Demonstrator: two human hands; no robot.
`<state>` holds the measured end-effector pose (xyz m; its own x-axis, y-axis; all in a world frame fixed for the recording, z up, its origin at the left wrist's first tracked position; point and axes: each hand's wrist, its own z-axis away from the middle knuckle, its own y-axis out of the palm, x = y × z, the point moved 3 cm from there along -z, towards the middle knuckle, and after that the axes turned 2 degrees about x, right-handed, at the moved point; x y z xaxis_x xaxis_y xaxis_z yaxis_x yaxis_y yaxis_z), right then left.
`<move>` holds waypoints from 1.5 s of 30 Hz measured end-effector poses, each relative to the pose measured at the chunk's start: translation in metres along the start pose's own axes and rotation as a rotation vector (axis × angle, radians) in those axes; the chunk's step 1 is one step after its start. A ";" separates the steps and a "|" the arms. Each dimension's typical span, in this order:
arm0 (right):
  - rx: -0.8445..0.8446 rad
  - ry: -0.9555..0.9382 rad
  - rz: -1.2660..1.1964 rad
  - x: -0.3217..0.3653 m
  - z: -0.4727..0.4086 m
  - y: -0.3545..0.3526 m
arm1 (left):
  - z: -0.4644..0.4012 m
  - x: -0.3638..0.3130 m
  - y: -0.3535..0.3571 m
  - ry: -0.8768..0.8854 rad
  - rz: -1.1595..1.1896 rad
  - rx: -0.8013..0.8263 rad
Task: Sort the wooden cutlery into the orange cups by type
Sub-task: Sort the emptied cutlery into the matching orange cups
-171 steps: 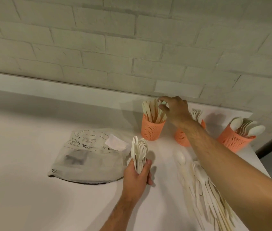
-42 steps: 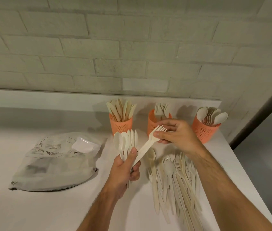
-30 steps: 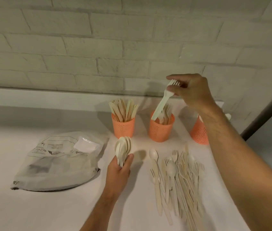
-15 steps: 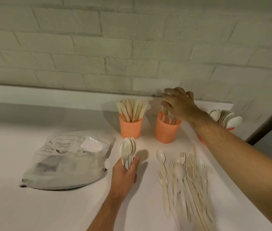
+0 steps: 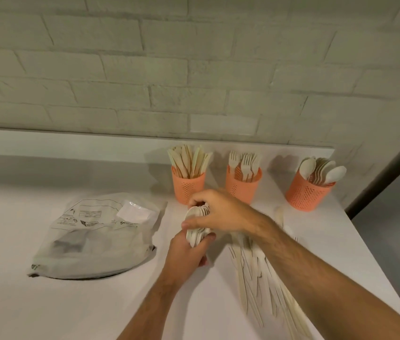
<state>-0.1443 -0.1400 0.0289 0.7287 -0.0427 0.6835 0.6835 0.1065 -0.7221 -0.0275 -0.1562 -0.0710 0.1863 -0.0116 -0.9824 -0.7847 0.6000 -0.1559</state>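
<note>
Pale wooden spoons (image 5: 197,223) bunched mid-frame, bowls up: left hand (image 5: 184,251) grip wrapped round handles, right hand (image 5: 218,212) grip pinching the bowls. Three orange cups upper right on counter (image 5: 47,303): knives (image 5: 189,182), forks (image 5: 243,185), spoons (image 5: 308,192). Loose cutlery pile (image 5: 262,278) lower right.

One view only, worn on the person's head, and it looked forward and steeply down over a white counter (image 5: 47,303). It faced a pale brick wall (image 5: 194,69), which filled the whole upper half. Both forearms ran in from the bottom edge, so the left hand (image 5: 184,251) and right hand (image 5: 221,212) sat close beneath the lens, near mid-frame. Three orange cups (image 5: 243,190) stood farther off by the wall. Wide-angle bending curved the brick lines. The counter's right end fell inside the frame.
</note>
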 end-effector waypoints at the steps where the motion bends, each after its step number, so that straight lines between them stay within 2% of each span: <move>1: -0.036 0.003 -0.026 -0.002 0.003 -0.001 | 0.000 -0.003 0.002 -0.007 -0.007 0.032; 5: -0.201 0.001 -0.176 -0.011 0.016 -0.004 | 0.000 -0.011 0.009 -0.068 0.021 0.105; 8: -0.338 0.031 -0.341 -0.020 0.031 0.005 | -0.002 -0.020 0.017 -0.071 0.019 0.102; 15: -0.710 0.154 -0.682 -0.025 0.052 0.026 | -0.009 -0.030 0.037 0.147 -0.467 -0.014; 18: -0.905 0.226 -0.809 -0.033 0.054 0.026 | -0.006 -0.030 0.050 0.217 -0.510 0.031; 20: -1.007 0.236 -0.819 -0.040 0.059 0.018 | -0.007 -0.034 0.060 0.258 -0.497 0.100; 23: -1.183 0.115 -0.822 -0.049 0.073 -0.024 | -0.011 -0.035 0.056 0.298 -0.499 0.129; 28: -1.509 -0.030 -0.553 -0.080 0.109 -0.139 | -0.017 0.013 0.016 0.338 -0.638 -0.039; 30: -1.550 -0.044 -0.410 -0.097 0.116 -0.172 | -0.014 0.026 0.013 0.334 -0.620 -0.087; 34: -1.504 0.099 -0.260 -0.133 0.106 -0.199 | -0.015 0.030 0.018 0.367 -0.672 -0.118; 39: -1.401 0.130 -0.193 -0.160 0.090 -0.196 | -0.016 0.030 0.017 0.409 -0.666 -0.140; 45: -1.440 0.097 -0.238 -0.168 0.086 -0.203 | -0.019 0.033 0.017 0.420 -0.657 -0.133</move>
<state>-0.4092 -0.0690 0.0700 0.5550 0.0118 0.8318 0.1939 -0.9742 -0.1156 -0.0459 -0.1617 -0.1077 0.4179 -0.6474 -0.6373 -0.6603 0.2653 -0.7025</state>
